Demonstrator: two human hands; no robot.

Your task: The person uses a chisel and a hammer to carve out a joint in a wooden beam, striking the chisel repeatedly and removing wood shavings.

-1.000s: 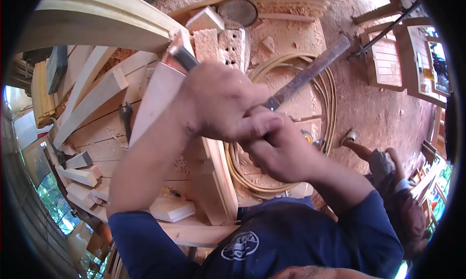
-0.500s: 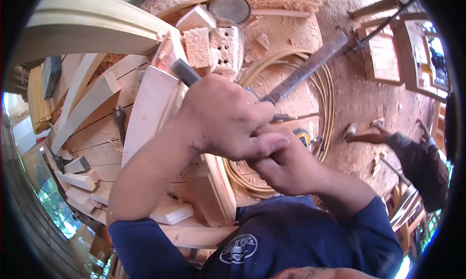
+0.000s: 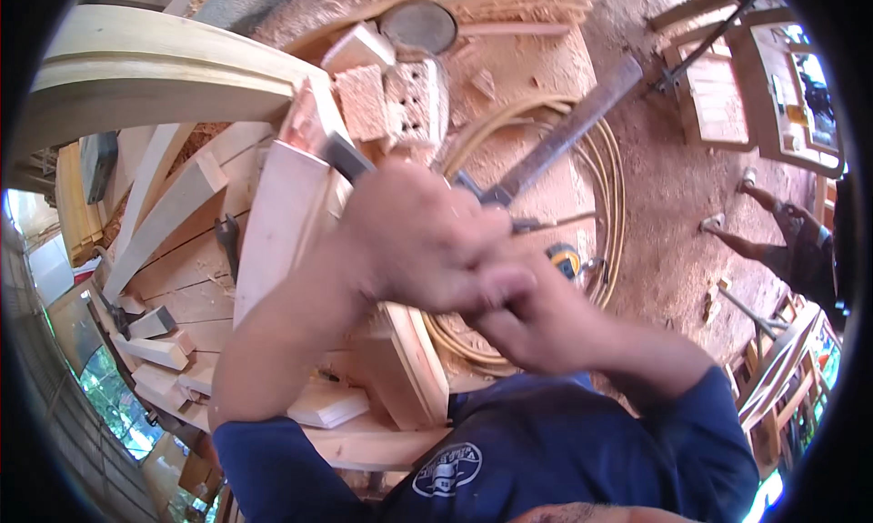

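Note:
My left hand (image 3: 423, 227) is closed, blurred by motion, its knuckles facing up. From beneath it sticks out the end of a dark flat metal tool (image 3: 347, 157), close to a pale wooden frame piece (image 3: 286, 182). Pressed against its lower right side is my right hand (image 3: 523, 318), also closed; what its fingers wrap is hidden. Past the knuckles a long dark metal bar (image 3: 577, 127) slants up to the right, with a coiled tan hose (image 3: 617, 214) around it. By the right hand lies a yellow and black tape measure (image 3: 562, 261).
A curved wooden beam (image 3: 164, 68) spans the upper left. Beyond the hands sit a holed brick (image 3: 414, 105), wood blocks (image 3: 359, 50) and a round tin (image 3: 418, 27). Offcuts (image 3: 159, 350) and a dark wrench (image 3: 227, 241) lie left. A person (image 3: 800, 241) stands far right.
The wooden frame and bench things sit slightly lower in view at the left. Both hands stay together, now more blurred. The person at the right has shifted farther up and right.

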